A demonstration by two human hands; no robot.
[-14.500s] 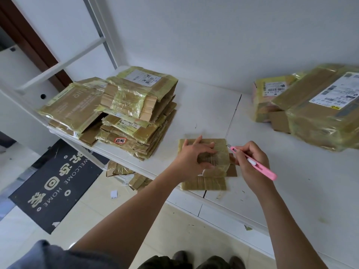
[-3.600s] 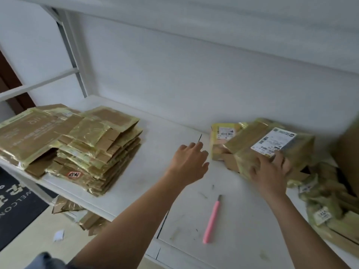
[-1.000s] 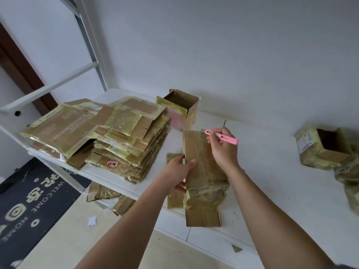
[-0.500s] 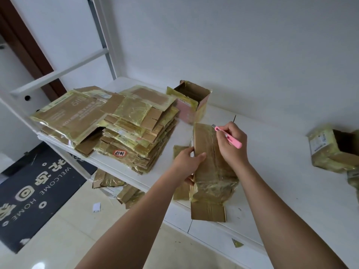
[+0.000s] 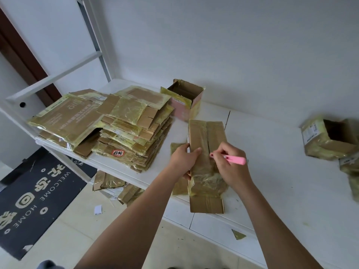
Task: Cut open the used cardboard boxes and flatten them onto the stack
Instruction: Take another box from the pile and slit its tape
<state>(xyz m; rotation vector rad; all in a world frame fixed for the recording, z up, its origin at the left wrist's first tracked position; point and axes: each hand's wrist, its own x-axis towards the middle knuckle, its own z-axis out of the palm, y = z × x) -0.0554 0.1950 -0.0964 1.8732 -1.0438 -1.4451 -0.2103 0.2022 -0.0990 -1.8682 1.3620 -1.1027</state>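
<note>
A long taped cardboard box (image 5: 206,136) lies on the white table (image 5: 272,171), its near flap hanging over the front edge. My left hand (image 5: 183,158) grips its left side, thumb on top. My right hand (image 5: 231,167) holds a pink cutter (image 5: 234,159) with the tip on the box's taped middle seam. The stack of flattened boxes (image 5: 124,129) sits to the left on the table.
An open pink-sided box (image 5: 184,101) stands behind the stack. More taped boxes (image 5: 328,140) lie at the right edge. Flattened cardboard pieces (image 5: 114,185) lie under the table beside a dark welcome mat (image 5: 35,195). A white frame rail (image 5: 58,78) rises at left.
The cutter in my right hand has travelled from the far end of the box down the seam toward me. My left hand keeps its hold on the box's left side.
</note>
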